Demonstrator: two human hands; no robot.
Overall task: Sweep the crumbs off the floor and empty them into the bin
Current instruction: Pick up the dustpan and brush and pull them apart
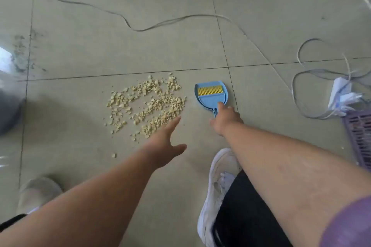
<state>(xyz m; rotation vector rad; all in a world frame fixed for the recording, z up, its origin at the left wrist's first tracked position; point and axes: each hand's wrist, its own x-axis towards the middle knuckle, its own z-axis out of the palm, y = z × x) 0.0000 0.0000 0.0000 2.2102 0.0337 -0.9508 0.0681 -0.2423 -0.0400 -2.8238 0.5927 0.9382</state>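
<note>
Mid-frame, the blue dustpan [210, 95] lies flat — handle toward the bottom, mouth toward the top — with the right hand [225, 119] closing on its handle, the left hand [166, 142] spread open beside the crumbs [148, 104].

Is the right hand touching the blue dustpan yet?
Touching. The head view shows the right hand with a fingertip on the blue dustpan near its handle, not yet closed around it.

Single head view, looking steeply down at tiled floor [120, 50] from above, both forearms reaching forward.
</note>
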